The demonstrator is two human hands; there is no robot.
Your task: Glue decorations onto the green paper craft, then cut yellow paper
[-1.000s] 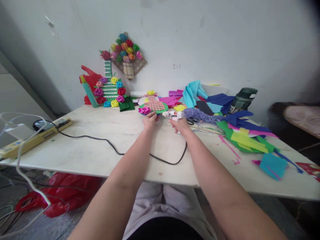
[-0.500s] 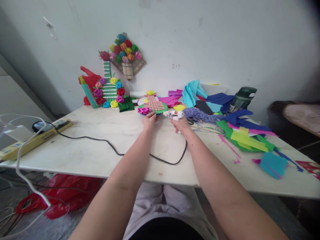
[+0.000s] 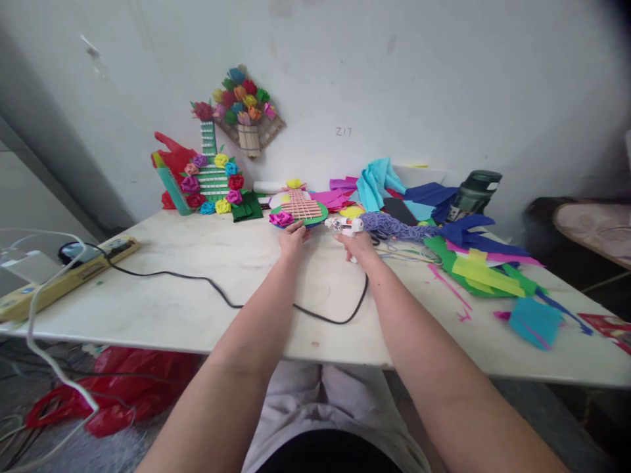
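My left hand (image 3: 292,238) reaches to the near edge of a round green craft piece (image 3: 298,211) that carries a lattice of pink sticks and a magenta paper flower (image 3: 281,219); its fingers touch the rim. My right hand (image 3: 359,245) is closed on a white hot glue gun (image 3: 344,226), whose nozzle points left toward the craft piece. A black cord (image 3: 221,293) trails from the gun across the table.
Pale table (image 3: 197,309). Flower-covered stick crafts (image 3: 214,179) stand at the back left, another on the wall (image 3: 246,108). Coloured paper scraps (image 3: 486,272), purple yarn (image 3: 394,228) and a dark green bottle (image 3: 472,195) lie right. A yellow power strip (image 3: 64,279) sits far left.
Both hands stay at the craft piece with the glue gun; only the camera view has drifted slightly.
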